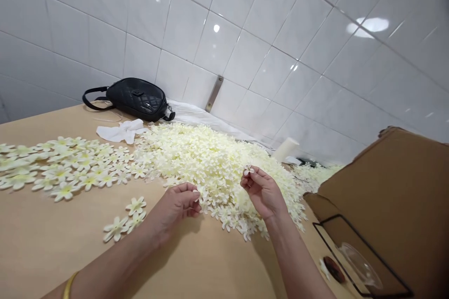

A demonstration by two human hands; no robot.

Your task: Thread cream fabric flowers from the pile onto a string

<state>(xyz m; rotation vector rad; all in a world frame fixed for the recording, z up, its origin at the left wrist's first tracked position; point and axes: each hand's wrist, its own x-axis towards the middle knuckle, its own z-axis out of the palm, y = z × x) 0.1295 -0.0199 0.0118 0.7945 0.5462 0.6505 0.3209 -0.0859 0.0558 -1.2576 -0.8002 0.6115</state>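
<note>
A large heap of pale yellow-white artificial flowers (206, 149) lies on the table in front of me. My right hand (264, 191) is raised over the heap's right side, pinching a small white artificial flower (249, 170) between thumb and fingertips. At the heap's front edge my left hand (178, 203) is closed in a pinch. A pale petal shows at its fingertips, apparently of an artificial flower, with the rest hidden by the fingers. Several loose flowers (116, 229) lie on the table by my left forearm.
Larger flowers (63, 173) are spread across the left of the table (196, 266). At the back are a black bag (136, 98), a white cloth (122, 131) and a white roll (286, 149). An open cardboard box (389, 201) and a black wire frame (365, 257) stand at right.
</note>
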